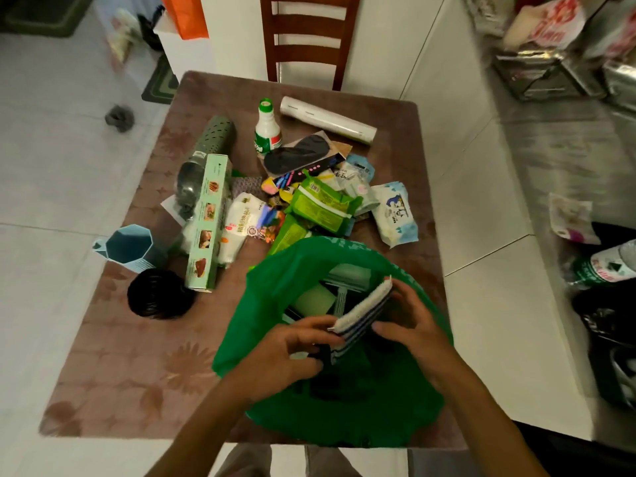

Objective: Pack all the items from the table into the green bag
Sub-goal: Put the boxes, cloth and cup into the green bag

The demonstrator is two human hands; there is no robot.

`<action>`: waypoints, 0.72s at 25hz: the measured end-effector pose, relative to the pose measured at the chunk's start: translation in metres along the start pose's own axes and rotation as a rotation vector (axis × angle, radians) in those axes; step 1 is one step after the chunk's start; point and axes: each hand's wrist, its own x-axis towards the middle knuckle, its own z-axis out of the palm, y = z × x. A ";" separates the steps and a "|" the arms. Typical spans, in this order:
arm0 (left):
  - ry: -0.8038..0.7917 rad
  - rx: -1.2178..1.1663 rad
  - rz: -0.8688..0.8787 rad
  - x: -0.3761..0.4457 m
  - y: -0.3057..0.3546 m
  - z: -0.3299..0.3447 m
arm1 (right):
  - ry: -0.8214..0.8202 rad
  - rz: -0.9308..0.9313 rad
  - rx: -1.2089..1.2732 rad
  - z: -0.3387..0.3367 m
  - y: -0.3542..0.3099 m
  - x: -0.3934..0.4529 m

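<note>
The green bag (261, 304) stands open at the near edge of the table (130, 356). Over its mouth both hands hold a stack of white and blue-striped cloths (363, 315). My left hand (292, 352) grips the stack's near end. My right hand (409, 325) grips its right side. Inside the bag lie a pale green block and other boxes, partly hidden. Beyond the bag a pile waits on the table: green wipe packs (320, 204), a white wipes pack (395, 215), a long green box (208, 222), a white bottle (266, 129), a white roll (327, 120).
A blue cup (129, 247) and a black round lid (158, 294) sit at the table's left. A green perforated tube (215, 137) lies behind the box. A wooden chair (308, 39) stands at the far side. Bags and bottles clutter the floor at right.
</note>
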 end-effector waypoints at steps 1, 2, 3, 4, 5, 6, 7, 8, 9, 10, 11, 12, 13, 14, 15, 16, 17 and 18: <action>0.065 0.019 -0.068 0.006 -0.008 0.003 | 0.037 0.031 -0.169 0.002 0.010 0.004; 0.149 0.053 -0.109 0.008 -0.012 0.004 | 0.059 0.063 -0.268 0.002 0.022 0.007; 0.249 0.064 -0.119 0.007 -0.014 0.001 | 0.060 0.116 -0.299 0.000 0.033 0.010; 0.367 0.064 -0.121 0.002 -0.013 -0.007 | 0.049 0.181 -0.275 0.001 0.044 0.016; 0.507 0.045 -0.118 -0.006 -0.014 -0.018 | 0.042 0.261 -0.257 0.002 0.051 0.019; 0.671 0.050 -0.126 -0.015 -0.016 -0.033 | 0.061 0.309 -0.265 0.001 0.056 0.021; 0.851 0.112 -0.142 -0.024 -0.022 -0.052 | 0.118 0.316 -0.337 -0.001 0.057 0.021; 1.013 0.250 -0.175 -0.034 -0.028 -0.074 | 0.184 0.287 -0.452 -0.002 0.059 0.021; 1.124 0.418 -0.213 -0.043 -0.037 -0.095 | 0.226 0.240 -0.579 -0.001 0.057 0.019; 1.162 0.581 -0.276 -0.052 -0.050 -0.117 | 0.230 0.196 -0.686 0.002 0.053 0.015; 1.140 0.692 -0.355 -0.056 -0.065 -0.135 | 0.222 0.162 -0.754 0.006 0.050 0.011; 1.073 0.740 -0.421 -0.057 -0.081 -0.150 | 0.216 0.111 -0.772 0.007 0.049 0.007; 0.990 0.754 -0.475 -0.056 -0.101 -0.165 | 0.205 0.033 -0.775 0.004 0.050 0.005; 0.909 0.765 -0.514 -0.055 -0.117 -0.178 | 0.172 -0.074 -0.816 0.001 0.052 0.004; 0.838 0.753 -0.526 -0.053 -0.131 -0.189 | 0.102 -0.143 -0.919 -0.002 0.054 0.004; 0.812 0.737 -0.540 -0.051 -0.136 -0.193 | 0.001 -0.168 -1.041 -0.004 0.058 0.004; 0.820 0.704 -0.533 -0.047 -0.141 -0.197 | -0.103 -0.140 -1.150 -0.003 0.062 0.004; 0.865 0.651 -0.518 -0.043 -0.130 -0.191 | -0.181 -0.097 -1.237 -0.002 0.066 0.005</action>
